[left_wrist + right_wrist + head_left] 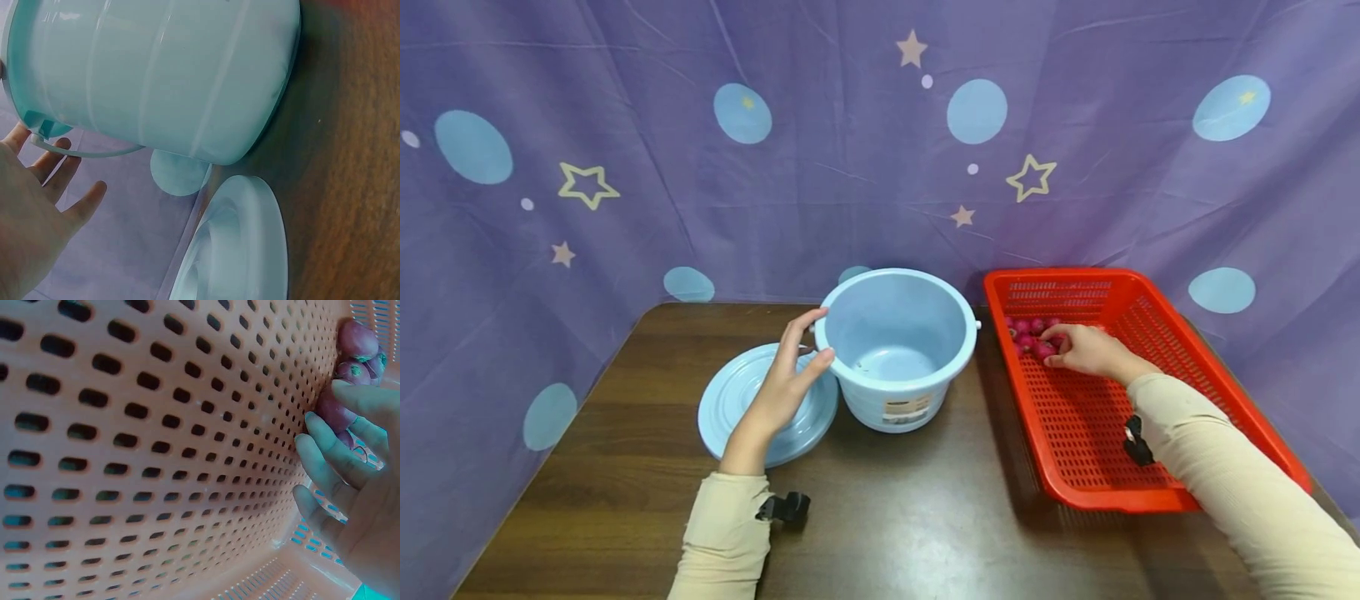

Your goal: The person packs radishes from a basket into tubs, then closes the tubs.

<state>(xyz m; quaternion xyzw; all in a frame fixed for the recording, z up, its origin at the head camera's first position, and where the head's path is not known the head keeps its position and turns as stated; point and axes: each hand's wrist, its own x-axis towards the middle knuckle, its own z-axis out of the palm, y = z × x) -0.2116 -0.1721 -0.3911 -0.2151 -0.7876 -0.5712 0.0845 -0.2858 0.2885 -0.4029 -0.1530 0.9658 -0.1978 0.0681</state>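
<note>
A light blue bucket (901,367) stands upright on the table, its inside bare of contents. My left hand (781,383) is at the bucket's left side, fingers extended, with index fingertip and thumb right at the rim. In the left wrist view, the other fingers spread beside the bucket's handle (94,153). Over on the right, my right hand (1086,350) reaches into a red perforated basket (1090,497). Its thumb and fingers pinch a pinkish-red radish (1043,350). More radishes (358,339) lie bunched against the basket's wall, partly hidden by that hand.
A round light blue lid (722,408) lies on the table behind my left hand, left of the bucket. The brown wooden table (917,500) runs up to a purple curtain (865,150) with stars and blue spots.
</note>
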